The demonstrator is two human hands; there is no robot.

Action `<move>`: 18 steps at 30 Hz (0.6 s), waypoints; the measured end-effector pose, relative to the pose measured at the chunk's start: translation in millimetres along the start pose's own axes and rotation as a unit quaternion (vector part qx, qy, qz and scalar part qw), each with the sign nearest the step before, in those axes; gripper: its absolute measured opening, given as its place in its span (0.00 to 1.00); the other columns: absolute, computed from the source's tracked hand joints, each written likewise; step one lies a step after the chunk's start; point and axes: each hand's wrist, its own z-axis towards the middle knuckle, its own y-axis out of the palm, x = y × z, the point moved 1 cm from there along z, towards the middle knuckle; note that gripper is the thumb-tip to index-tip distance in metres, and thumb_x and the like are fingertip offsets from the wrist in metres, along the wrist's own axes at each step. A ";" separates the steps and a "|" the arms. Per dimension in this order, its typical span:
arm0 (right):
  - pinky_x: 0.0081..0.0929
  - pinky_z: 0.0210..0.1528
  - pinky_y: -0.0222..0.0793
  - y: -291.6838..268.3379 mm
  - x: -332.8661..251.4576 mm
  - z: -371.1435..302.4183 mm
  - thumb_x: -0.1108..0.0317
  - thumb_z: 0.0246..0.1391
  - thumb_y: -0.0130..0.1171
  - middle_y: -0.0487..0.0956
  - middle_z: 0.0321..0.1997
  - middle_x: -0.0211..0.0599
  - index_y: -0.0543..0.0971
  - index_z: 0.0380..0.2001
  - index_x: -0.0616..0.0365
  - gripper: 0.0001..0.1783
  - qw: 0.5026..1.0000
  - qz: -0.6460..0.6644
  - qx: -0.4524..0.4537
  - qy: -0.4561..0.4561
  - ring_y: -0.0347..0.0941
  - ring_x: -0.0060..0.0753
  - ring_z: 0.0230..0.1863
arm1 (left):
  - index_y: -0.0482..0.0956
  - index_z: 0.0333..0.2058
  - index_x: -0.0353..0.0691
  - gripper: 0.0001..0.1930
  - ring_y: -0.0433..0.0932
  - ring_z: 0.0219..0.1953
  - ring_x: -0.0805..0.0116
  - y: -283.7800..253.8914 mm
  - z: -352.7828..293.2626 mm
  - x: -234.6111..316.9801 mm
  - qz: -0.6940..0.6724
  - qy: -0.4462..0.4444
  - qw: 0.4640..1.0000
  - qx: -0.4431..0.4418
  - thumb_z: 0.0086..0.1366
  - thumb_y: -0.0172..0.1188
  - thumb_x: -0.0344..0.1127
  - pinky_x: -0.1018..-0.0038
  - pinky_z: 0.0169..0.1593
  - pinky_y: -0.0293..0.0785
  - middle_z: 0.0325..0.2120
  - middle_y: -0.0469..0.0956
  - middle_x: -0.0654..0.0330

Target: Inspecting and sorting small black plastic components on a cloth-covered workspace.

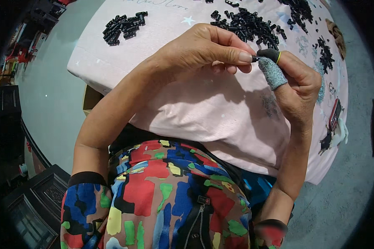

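My left hand (197, 47) pinches a small black piece (254, 59) between thumb and forefinger, its other fingers curled below. From the other side my right hand (297, 85) closes on the same piece. A grey-blue fabric sleeve (272, 74) covers the right thumb, and a black finger cover (269, 54) the forefinger. Most of the piece is hidden by the fingertips, so its shape does not show. Just beyond the hands, a heap of small black plastic parts (249, 27) lies on the pink cloth (187, 112). A smaller pile of black cylindrical parts (122, 29) sits at the far left.
More black parts (298, 14) are heaped at the far right, with another cluster (326, 56) nearer the right edge. A red-and-black phone-like object (335, 114) rests along that edge. Brown cloth (336, 37) lies behind it. An open cardboard box (91, 99) stands below the table's left side.
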 end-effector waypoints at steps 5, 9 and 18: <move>0.20 0.29 0.68 0.8 -4.6 1.6 0.82 0.47 0.63 0.80 0.25 0.33 0.85 0.36 0.66 0.10 0.999 -0.042 -0.013 0.004 0.73 0.19 0.27 | 0.84 0.44 0.39 0.13 0.77 0.26 0.83 -1.4 -1.6 0.5 -0.007 -0.003 1.000 0.005 0.64 0.69 0.37 0.88 0.27 0.68 0.30 0.85 0.60; 0.20 0.26 0.65 3.0 -6.0 2.0 0.82 0.47 0.63 0.78 0.23 0.32 0.85 0.35 0.66 0.09 0.999 -0.041 0.003 -0.025 0.71 0.18 0.24 | 0.84 0.44 0.38 0.13 0.76 0.25 0.84 -1.8 0.5 -0.2 -0.017 -0.009 1.000 -0.007 0.64 0.69 0.37 0.88 0.26 0.68 0.30 0.85 0.59; 0.15 0.25 0.65 4.5 -13.0 2.1 0.82 0.48 0.64 0.80 0.24 0.31 0.86 0.35 0.65 0.09 0.993 -0.114 -0.011 -0.009 0.71 0.14 0.23 | 0.83 0.45 0.38 0.13 0.77 0.27 0.84 -1.9 -0.8 1.4 0.003 -0.010 1.000 0.010 0.64 0.68 0.37 0.89 0.28 0.70 0.32 0.85 0.59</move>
